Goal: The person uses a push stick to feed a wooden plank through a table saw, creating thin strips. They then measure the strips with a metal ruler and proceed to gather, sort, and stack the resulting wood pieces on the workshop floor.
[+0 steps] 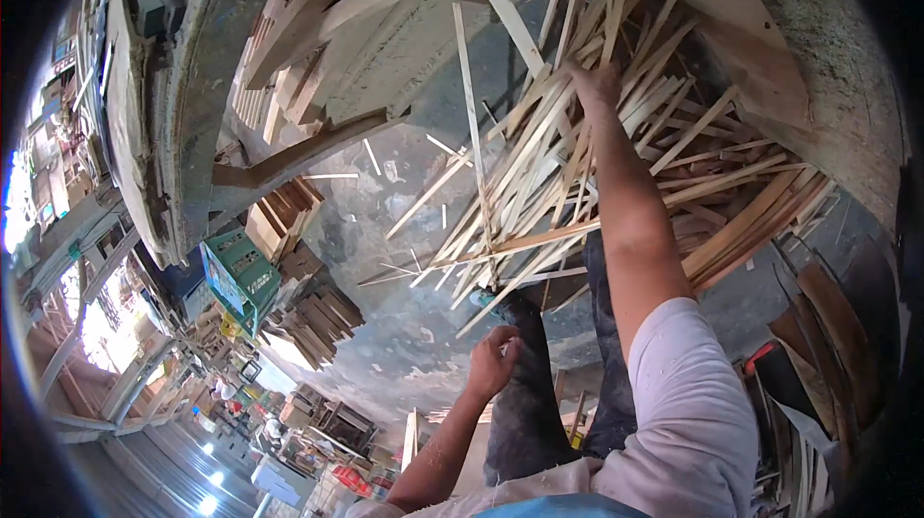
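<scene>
Reaching into tangled wooden strips (531, 164) at two o'clock with right hand (598, 85), grip impossible to tell; holding left hand (495, 360) loosely half-open, apart, at six; risking, perhaps, a slide from tugging crossed pieces.

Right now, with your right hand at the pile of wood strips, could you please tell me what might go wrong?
The right hand is bare among the wood strips, so a splinter or rough edge could hurt it. The strips lie crossed in a loose heap, so pulling one might make others slide. Some reach close to the left trouser leg, so a step could catch on them.
</scene>
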Action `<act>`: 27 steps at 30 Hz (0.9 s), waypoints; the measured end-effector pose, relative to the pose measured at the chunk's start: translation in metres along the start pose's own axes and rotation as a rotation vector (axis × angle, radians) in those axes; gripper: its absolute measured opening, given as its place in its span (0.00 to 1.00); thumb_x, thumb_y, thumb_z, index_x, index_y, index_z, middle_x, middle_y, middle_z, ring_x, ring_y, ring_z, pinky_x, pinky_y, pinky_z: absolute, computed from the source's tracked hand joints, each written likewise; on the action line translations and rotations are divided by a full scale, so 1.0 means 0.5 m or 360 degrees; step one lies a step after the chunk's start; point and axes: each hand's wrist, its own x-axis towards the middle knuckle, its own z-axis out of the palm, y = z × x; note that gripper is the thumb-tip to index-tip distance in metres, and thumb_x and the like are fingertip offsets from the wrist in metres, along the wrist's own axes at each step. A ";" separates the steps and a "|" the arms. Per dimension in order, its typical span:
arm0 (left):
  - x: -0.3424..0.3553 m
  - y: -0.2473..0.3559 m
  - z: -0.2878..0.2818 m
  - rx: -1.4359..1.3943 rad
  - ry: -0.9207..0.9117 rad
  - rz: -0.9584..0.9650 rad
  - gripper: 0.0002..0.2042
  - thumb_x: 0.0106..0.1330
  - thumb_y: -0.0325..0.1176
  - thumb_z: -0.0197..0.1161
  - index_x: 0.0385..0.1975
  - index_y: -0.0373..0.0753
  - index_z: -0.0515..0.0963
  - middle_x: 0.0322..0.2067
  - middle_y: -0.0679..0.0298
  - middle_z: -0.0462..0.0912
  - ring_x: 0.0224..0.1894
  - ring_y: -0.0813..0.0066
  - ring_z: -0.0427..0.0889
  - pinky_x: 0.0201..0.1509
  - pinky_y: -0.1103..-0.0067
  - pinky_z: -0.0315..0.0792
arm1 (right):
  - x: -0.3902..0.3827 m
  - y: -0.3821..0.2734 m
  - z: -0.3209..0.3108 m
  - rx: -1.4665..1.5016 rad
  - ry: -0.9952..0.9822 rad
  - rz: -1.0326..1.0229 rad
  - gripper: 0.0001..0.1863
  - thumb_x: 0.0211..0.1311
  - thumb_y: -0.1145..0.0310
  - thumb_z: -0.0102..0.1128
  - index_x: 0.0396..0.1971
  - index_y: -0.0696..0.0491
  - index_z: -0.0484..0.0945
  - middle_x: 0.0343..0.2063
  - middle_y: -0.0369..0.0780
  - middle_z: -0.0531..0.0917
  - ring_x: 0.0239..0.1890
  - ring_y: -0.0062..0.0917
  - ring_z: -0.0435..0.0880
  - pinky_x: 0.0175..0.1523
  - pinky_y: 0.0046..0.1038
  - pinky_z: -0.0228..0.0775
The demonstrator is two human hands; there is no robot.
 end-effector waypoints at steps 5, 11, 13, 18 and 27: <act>-0.007 -0.015 -0.019 -0.0082 0.0069 0.0010 0.15 0.70 0.36 0.61 0.50 0.32 0.79 0.43 0.50 0.87 0.48 0.58 0.87 0.50 0.68 0.79 | 0.030 0.063 -0.056 0.0593 -0.0394 0.0494 0.26 0.50 0.55 0.79 0.44 0.53 0.79 0.36 0.35 0.80 0.35 0.23 0.75 0.45 0.29 0.66; 0.000 0.009 -0.048 -0.0078 0.0108 0.0163 0.14 0.69 0.34 0.62 0.49 0.32 0.80 0.39 0.51 0.87 0.43 0.59 0.88 0.48 0.71 0.79 | -0.101 0.008 -0.189 0.0656 -0.0783 0.0136 0.16 0.58 0.58 0.73 0.39 0.51 0.81 0.32 0.32 0.78 0.32 0.16 0.72 0.40 0.26 0.63; 0.008 0.037 -0.071 -0.0062 0.0134 0.0219 0.13 0.69 0.33 0.62 0.47 0.31 0.79 0.36 0.52 0.87 0.39 0.61 0.88 0.46 0.71 0.78 | -0.192 -0.044 -0.233 0.0666 -0.0616 0.0052 0.18 0.63 0.54 0.69 0.40 0.55 0.81 0.35 0.35 0.81 0.39 0.18 0.76 0.49 0.25 0.67; 0.006 0.163 -0.147 -0.0209 0.0310 0.0545 0.14 0.67 0.31 0.62 0.48 0.30 0.78 0.39 0.53 0.87 0.40 0.59 0.87 0.48 0.70 0.79 | -0.395 -0.214 -0.369 0.0625 -0.0685 -0.0446 0.19 0.70 0.56 0.63 0.47 0.58 0.84 0.47 0.39 0.85 0.44 0.22 0.80 0.52 0.28 0.72; -0.103 0.422 -0.346 -0.0186 0.0710 0.1489 0.42 0.53 0.40 0.77 0.67 0.33 0.63 0.61 0.46 0.70 0.65 0.49 0.69 0.69 0.64 0.65 | -0.682 -0.614 -0.570 0.1294 -0.0833 -0.1355 0.13 0.72 0.60 0.59 0.46 0.54 0.74 0.34 0.40 0.83 0.40 0.29 0.84 0.50 0.35 0.78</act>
